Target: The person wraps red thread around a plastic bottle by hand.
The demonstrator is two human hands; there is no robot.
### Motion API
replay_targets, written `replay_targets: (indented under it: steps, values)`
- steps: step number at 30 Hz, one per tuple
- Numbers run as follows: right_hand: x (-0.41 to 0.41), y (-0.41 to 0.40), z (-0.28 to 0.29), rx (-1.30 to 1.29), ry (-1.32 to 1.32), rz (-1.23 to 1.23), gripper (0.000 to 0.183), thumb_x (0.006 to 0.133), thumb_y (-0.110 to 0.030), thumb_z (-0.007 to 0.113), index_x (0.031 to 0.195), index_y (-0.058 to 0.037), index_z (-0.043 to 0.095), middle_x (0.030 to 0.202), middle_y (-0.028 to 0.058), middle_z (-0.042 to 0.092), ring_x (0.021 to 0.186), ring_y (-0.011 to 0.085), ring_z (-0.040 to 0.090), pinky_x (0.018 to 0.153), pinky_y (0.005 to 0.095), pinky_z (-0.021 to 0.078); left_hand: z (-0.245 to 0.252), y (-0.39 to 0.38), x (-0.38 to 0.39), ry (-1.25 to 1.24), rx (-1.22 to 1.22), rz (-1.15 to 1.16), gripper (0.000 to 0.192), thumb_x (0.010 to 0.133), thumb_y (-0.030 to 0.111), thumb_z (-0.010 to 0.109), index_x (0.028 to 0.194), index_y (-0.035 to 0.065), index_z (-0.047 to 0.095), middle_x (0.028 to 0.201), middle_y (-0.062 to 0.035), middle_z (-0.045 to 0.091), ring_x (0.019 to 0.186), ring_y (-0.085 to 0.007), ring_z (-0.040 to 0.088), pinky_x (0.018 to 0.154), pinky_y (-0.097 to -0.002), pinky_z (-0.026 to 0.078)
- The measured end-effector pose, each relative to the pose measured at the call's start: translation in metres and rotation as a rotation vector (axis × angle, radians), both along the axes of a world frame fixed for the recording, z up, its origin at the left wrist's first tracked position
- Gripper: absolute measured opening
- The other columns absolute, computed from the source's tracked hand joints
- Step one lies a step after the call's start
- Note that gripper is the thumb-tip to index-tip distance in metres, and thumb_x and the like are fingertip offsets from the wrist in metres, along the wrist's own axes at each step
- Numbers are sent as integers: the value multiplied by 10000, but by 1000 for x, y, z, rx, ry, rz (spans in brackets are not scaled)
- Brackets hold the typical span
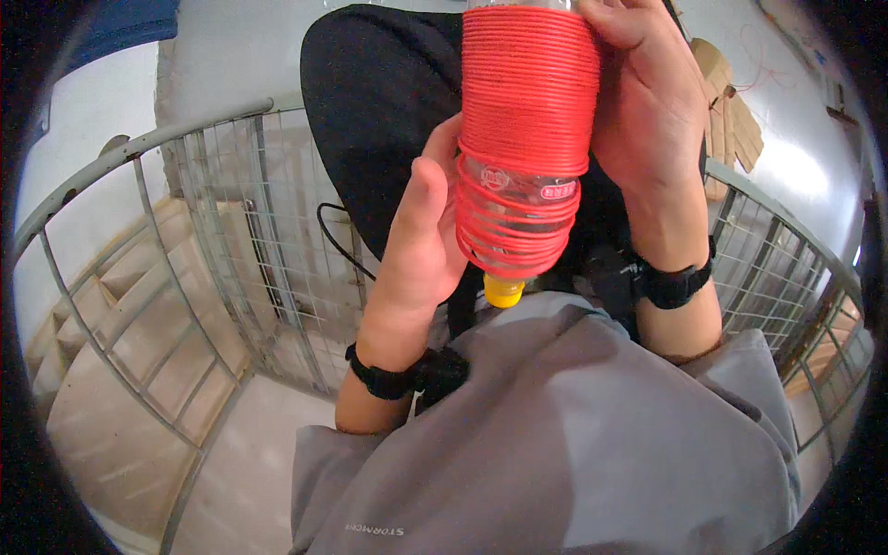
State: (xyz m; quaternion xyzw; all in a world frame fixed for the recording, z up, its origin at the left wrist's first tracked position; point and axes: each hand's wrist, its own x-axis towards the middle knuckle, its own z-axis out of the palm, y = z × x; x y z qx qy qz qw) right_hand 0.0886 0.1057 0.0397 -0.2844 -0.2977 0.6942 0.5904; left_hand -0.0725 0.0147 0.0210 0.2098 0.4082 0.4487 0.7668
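Observation:
A clear plastic bottle (510, 184) with a yellow cap (504, 291) is held in front of me, cap end towards my body. Red cord (529, 90) is wound around it: tight, even turns cover the upper part in the picture, and looser, spaced turns lie nearer the cap. My right hand (655, 104) grips the bottle's right side, its thumb near the far end. At the left side, my left hand (423, 222) supports the bottle lower down. Its thumb is raised off the cord, and its other fingers are partly hidden behind the bottle.
Black-trousered legs (374, 104) lie beyond the bottle. Curved metal railing (159, 139) with wire mesh (305, 229) stands on both sides. A black cable (340, 239) loops by the left leg. Torn cardboard (739, 132) is at the upper right. Both wrists wear black straps (388, 374).

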Motion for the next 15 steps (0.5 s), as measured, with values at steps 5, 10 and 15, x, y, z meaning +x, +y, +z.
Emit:
replay_targets:
  steps: [5, 10, 15]
  values:
    - [6, 4, -7, -24, 42, 69, 455, 880, -92, 436, 1318, 10, 503, 1279, 196, 510, 1087, 258, 581, 939, 379, 521, -11, -17, -13, 372, 147, 143, 901, 914, 658, 563, 1468, -12, 323, 1384, -199, 516, 1286, -253, 518, 1073, -401, 411]
    - [-2, 4, -8, 27, 13, 98, 455, 875, -74, 433, 1315, 19, 502, 1256, 183, 526, 1078, 245, 579, 956, 372, 503, 6, 2, -5, 357, 127, 149, 753, 968, 495, 591, 1437, -45, 356, 1350, -205, 537, 1249, -244, 543, 1045, -395, 440]
    - [-12, -4, 0, -103, -130, 38, 461, 876, -66, 437, 1325, 30, 484, 1209, 169, 565, 1039, 222, 584, 947, 340, 491, 7, 13, 6, 248, 91, 122, 601, 933, 172, 694, 1397, -69, 398, 1310, -173, 577, 1170, -187, 592, 1014, -332, 471]
